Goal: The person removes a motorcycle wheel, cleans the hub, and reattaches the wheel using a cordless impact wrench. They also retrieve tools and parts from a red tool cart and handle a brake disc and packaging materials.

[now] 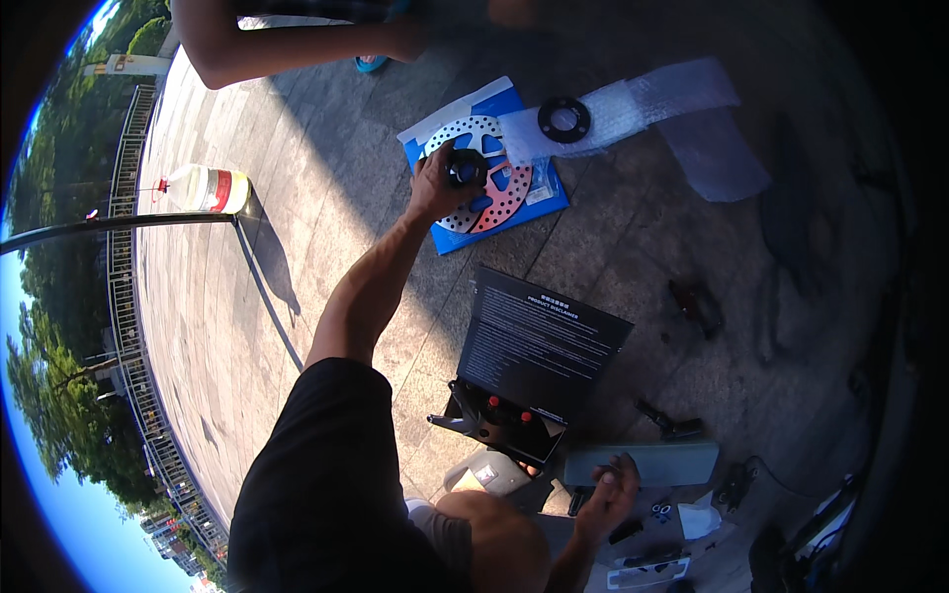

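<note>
My left hand reaches far forward, its fingers wrapped round a dark ring-shaped part. That part is over a drilled brake disc, which lies on a blue cardboard package. A black ring rests on bubble wrap to the right of the disc. My right hand is low and close to me, beside a pale grey-green box. Its fingers are curled together; whatever they may hold is hidden. Left of it stands an open black box with dark parts and red caps inside.
Another person's arm crosses the far left. A yellowish liquid jug stands by a dark pole. Small dark parts and a white tray lie at the right on the paving. A railing runs along the left.
</note>
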